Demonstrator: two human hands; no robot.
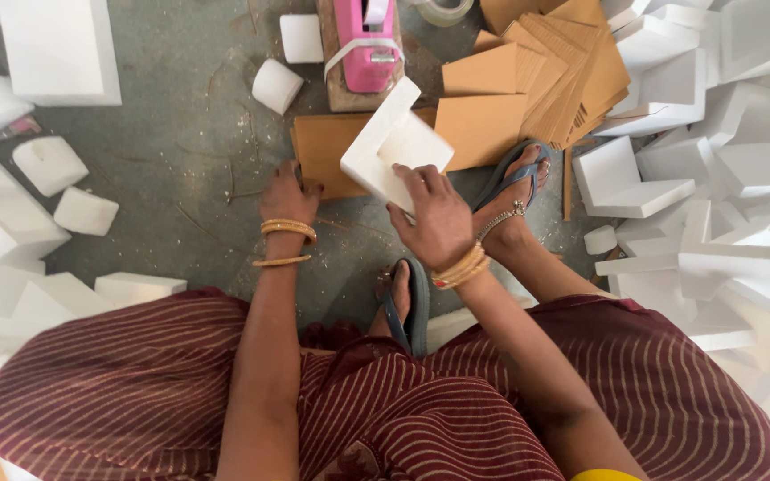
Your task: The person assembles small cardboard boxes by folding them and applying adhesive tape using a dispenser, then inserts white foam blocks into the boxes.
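My right hand (437,214) grips a white L-shaped foam corner piece (391,144) by its lower edge and holds it tilted above the floor. My left hand (288,194) reaches down to a brown cardboard sheet (324,151) lying flat on the floor, fingers on its left edge; whether it grips the sheet is unclear. Both wrists wear gold bangles. A fanned stack of cardboard sheets (536,76) lies just beyond, to the right.
A pink tape dispenser (365,44) rests on a wooden block ahead, with a tape roll (443,11) beside it. White foam corner pieces (715,134) are heaped on the right, foam blocks (46,165) on the left. My sandalled feet (514,178) rest on the grey floor.
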